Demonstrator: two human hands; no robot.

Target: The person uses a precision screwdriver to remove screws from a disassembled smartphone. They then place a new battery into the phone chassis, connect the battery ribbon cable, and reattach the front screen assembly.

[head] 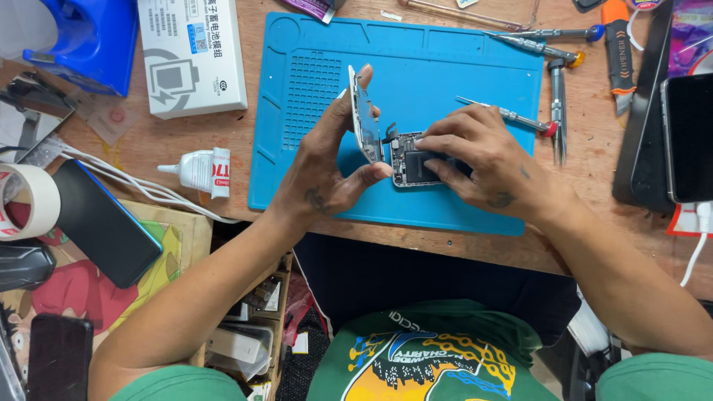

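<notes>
We see our left hand point(327, 167) grasping the lifted phone screen point(364, 115) on edge, its long axis running away from us, while our right hand point(479, 160) presses its fingertips on the open phone body point(410, 167) lying just right of it on the blue mat point(416, 67).

I see my left hand point(327, 160) holding a lifted phone screen point(364, 115) on edge, tilted up from the opened phone body point(413, 165) on the blue mat point(460, 74). My right hand point(483, 160) rests on the body, fingers on its black battery. A precision screwdriver point(505, 113) lies just beyond, a glue tube point(200, 171) left of the mat.
</notes>
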